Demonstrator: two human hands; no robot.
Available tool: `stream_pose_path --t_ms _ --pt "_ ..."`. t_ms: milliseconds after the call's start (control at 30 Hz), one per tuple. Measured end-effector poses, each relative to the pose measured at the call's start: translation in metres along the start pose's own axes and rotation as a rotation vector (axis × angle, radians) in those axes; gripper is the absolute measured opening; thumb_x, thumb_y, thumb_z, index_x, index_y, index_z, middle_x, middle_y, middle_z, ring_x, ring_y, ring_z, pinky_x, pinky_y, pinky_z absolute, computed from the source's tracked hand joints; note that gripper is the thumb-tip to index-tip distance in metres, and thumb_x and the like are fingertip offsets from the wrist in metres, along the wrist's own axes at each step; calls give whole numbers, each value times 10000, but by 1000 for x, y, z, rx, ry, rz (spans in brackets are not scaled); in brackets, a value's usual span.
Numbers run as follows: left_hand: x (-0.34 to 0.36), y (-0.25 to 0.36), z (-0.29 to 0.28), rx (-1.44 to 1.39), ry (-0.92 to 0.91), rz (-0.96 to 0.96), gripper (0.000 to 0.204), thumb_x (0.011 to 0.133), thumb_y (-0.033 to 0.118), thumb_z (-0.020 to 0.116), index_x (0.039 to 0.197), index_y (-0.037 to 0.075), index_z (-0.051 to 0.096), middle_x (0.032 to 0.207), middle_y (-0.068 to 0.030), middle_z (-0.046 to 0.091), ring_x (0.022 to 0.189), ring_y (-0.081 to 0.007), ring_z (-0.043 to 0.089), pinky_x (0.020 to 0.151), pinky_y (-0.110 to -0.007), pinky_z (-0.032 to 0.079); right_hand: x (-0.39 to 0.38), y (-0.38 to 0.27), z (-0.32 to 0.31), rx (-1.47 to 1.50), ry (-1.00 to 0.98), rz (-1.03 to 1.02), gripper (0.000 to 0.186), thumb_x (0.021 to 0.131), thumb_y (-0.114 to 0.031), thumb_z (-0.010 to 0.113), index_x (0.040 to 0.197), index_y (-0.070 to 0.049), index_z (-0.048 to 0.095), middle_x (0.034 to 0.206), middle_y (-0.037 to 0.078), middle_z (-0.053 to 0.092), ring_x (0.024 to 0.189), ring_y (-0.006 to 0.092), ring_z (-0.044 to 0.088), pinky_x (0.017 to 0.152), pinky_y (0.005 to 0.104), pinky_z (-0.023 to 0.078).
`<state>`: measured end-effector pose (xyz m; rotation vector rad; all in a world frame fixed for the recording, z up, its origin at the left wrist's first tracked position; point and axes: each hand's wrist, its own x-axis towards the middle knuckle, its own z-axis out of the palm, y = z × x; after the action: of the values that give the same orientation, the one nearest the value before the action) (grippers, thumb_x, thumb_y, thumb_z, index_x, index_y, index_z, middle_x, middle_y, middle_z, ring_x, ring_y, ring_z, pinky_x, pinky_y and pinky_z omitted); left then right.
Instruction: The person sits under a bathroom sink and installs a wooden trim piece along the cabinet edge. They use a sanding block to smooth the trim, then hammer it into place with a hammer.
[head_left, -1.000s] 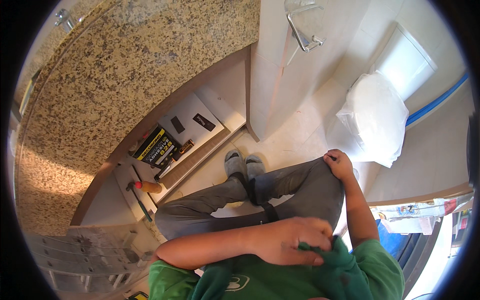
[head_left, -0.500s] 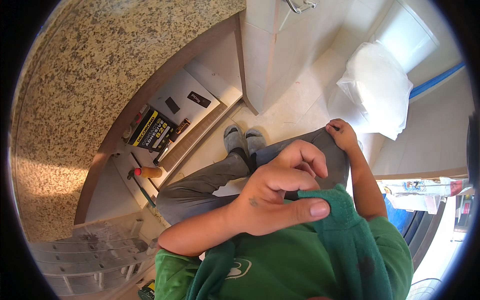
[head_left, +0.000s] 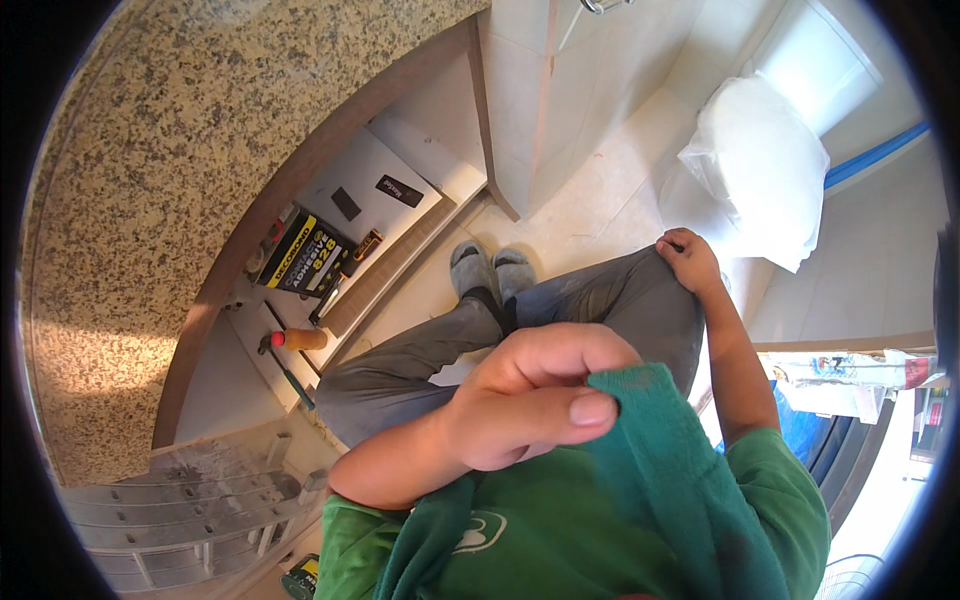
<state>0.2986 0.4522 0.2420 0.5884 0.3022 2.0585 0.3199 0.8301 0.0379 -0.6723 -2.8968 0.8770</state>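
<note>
Near my chest, my left hand pinches the end of a green cloth between thumb and fingers. The cloth hangs round my neck over a green shirt; a dark stain shows low on it. My right hand lies on my right knee with its fingers curled in. A small dark spot shows between its thumb and fingers; what it is, I cannot make out. My legs, in grey trousers, are bent, with the feet in grey slippers.
A speckled stone countertop overhangs an open cabinet at left. Inside are a black and yellow tin, an orange bottle with a red cap, a hammer and dark flat pieces. White plastic sheeting bulges at far right; a metal ladder lies lower left.
My left hand has moved slightly left and its raised fingers have folded down over the cloth's end. The cloth's end has shifted left with it. My right hand stays on the knee.
</note>
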Motion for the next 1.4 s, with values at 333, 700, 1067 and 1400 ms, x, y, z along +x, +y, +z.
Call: stream_pose_path --t_ms 333,700,1067,1400 --pt "12 -9 -2 130 -192 -2 605 977 122 674 1490 -51 404 1349 -179 604 1120 -205 633 973 -324 473 4 21 5 76 21 -78 279 909 -295 699 1011 -43 761 1075 125 729 1013 304 686 904 367 516" --pt "-4 -26 21 171 -424 353 538 980 281 690 1374 -46 525 1235 -173 641 1054 -206 646 993 -369 458 0 7 3 26 2 36 314 915 -341 684 1055 -71 765 1166 91 719 1096 290 662 975 363 489" --pt "-18 -22 30 131 -397 364 470 978 280 690 1312 -22 558 1162 -130 653 1012 -166 642 1031 -373 415 -1 1 0 -2 -21 43 318 925 -355 661 1050 -80 762 1176 73 713 1077 296 665 959 376 498" --pt "-7 -42 39 59 -391 339 409 976 279 690 1256 -1 588 1097 -91 663 973 -130 639 1066 -376 376 -2 -5 1 -10 -3 38 311 917 -345 678 1046 -76 765 1170 77 718 1079 296 665 955 367 499"
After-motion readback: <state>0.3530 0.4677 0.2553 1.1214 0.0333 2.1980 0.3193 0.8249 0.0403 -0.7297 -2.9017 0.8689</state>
